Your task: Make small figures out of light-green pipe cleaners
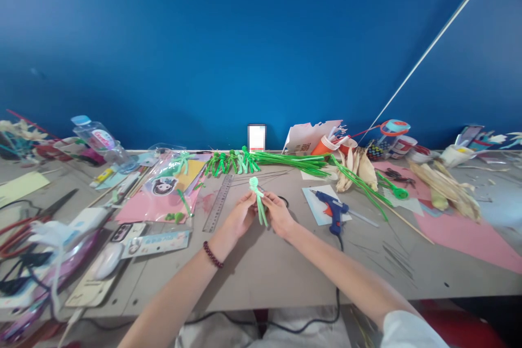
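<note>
The left hand and right hand are pinching a pale-green fuzzy figure between their fingers. Its head is showing above them, its legs below.

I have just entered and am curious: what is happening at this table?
A person's left hand and right hand hold a pale-green fuzzy figure over the table. Farther back, similar green figures are lined up beside a bundle of green stems. A blue glue gun lies partly on a pale sheet to the right.
</note>
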The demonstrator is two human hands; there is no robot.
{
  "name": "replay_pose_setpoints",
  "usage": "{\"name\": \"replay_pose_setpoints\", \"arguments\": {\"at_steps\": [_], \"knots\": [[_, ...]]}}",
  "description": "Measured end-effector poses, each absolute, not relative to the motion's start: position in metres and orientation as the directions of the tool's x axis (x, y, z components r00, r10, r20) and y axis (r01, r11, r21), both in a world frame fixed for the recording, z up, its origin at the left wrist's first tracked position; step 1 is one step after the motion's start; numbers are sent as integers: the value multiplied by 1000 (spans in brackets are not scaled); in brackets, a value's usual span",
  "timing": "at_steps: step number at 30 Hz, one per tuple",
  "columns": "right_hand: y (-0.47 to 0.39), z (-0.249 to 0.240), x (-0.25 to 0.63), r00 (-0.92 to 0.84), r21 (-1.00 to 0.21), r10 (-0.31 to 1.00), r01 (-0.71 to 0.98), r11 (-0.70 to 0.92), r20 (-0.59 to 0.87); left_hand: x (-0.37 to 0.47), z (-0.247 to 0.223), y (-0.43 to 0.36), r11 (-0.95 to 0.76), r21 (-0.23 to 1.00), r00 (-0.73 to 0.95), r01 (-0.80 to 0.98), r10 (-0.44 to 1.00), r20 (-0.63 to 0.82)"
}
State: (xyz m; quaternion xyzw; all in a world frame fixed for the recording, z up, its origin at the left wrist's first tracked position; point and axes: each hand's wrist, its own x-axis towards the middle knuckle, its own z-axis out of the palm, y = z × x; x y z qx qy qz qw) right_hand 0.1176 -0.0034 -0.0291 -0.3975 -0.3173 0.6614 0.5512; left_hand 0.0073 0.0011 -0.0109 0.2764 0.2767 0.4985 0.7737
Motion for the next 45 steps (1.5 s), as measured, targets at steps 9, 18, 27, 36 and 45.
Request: {"name": "replay_pose_setpoints", "arguments": {"at_steps": [9, 18, 27, 36, 45], "knots": [[-4, -17, 138, 148, -917, 920, 231, 325, 363, 8, -6, 3, 391, 673, 338, -628, 916, -217], [-5, -18, 150, -196, -322, 672, 761, 563, 714, -2, -7, 9, 237, 890, 162, -390, 969, -187], [-3, -9, 150, -107, -572, 798, 641, 512, 594, -6, -14, 16, -32, 993, 150, -110, 988, 48], [13, -16, 149, -40, -994, 996, -62, -85, -82, -6, -13, 16, -68, 980, 154, -188, 983, 98], [3, -5, 147, -432, -806, 866, -400, -435, -253, -6, -7, 12, -10, 954, 192, -299, 979, 70]]}}
